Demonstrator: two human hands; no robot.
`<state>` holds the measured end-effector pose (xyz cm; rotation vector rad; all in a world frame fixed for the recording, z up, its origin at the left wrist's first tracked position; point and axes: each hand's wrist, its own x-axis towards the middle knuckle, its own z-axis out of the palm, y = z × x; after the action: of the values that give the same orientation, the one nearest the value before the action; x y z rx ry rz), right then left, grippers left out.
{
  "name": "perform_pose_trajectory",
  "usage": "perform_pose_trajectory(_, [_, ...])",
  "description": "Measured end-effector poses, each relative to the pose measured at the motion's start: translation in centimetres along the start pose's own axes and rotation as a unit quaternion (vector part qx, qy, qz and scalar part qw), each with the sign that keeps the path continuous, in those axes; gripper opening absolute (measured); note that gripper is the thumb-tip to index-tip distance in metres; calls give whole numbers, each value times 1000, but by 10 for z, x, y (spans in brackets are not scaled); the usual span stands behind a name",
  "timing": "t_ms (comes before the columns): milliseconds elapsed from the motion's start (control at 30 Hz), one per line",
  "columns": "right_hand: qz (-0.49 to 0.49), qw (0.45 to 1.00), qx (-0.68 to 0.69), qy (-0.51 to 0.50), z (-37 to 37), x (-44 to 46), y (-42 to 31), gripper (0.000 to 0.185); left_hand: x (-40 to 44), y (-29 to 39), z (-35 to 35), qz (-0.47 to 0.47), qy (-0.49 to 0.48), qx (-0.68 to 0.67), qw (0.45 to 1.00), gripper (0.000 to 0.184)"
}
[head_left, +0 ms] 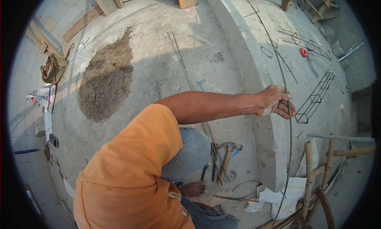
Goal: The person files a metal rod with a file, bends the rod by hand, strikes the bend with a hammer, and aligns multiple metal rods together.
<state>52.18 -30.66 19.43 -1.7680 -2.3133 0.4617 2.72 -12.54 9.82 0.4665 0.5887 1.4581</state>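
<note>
My left hand [278, 102] reaches across to the right from the orange sleeve. A long thin steel rod [291, 137] passes between its thumb and loosely curled fingers. The rod bends slightly and runs from the top of the view to the bottom, over a low concrete ledge [274, 157]. Just right of the hand, a cage of bent wire stirrups [317, 96] lies on the floor. Beside my bare foot [193, 189] lie a claw hammer [227, 162] and a dark hand tool that looks like pincers [214, 151]. My right hand is out of view.
A heap of sand [109, 76] lies on the left of the floor. Two thin rods [180, 60] lie ahead. Another wire cage [307, 44] and a red tape measure [304, 52] are beyond the ledge. Bamboo poles [308, 177] stand at the lower right.
</note>
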Motion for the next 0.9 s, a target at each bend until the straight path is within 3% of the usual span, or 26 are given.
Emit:
perform_pose_trajectory(133, [-122,982,136,-49,93,32,-12,38,-74,11,-48,0,9,46,999,19])
perform_pose_trajectory(200, [0,973,208,-101,131,38,-42,34,-103,4,-91,-23,44,55,997,18])
perform_pose_trajectory(267, [2,971,220,-97,170,46,-42,21,-124,-5,-146,-30,76,31,996,30])
perform_pose_trajectory(333, [-67,974,208,-68,202,48,-36,13,-143,-5,-186,6,185,35,982,39])
perform_pose_trajectory(433, [-96,975,190,-58,233,55,-38,7,-162,-4,-238,20,327,70,942,34])
perform_pose_trajectory(500, [-100,980,160,-60,249,57,-34,8,-172,-17,-272,-2,373,78,924,29])
perform_pose_trajectory(600, [-103,983,138,-65,271,52,-26,9,-191,-30,-317,-35,327,100,939,26])
perform_pose_trajectory(833, [-113,989,78,-52,321,21,-2,10,-196,-39,-330,-96,333,161,924,23])
perform_pose_trajectory(900, [-104,992,65,-41,329,13,5,11,-193,-51,-343,-102,400,136,901,21])
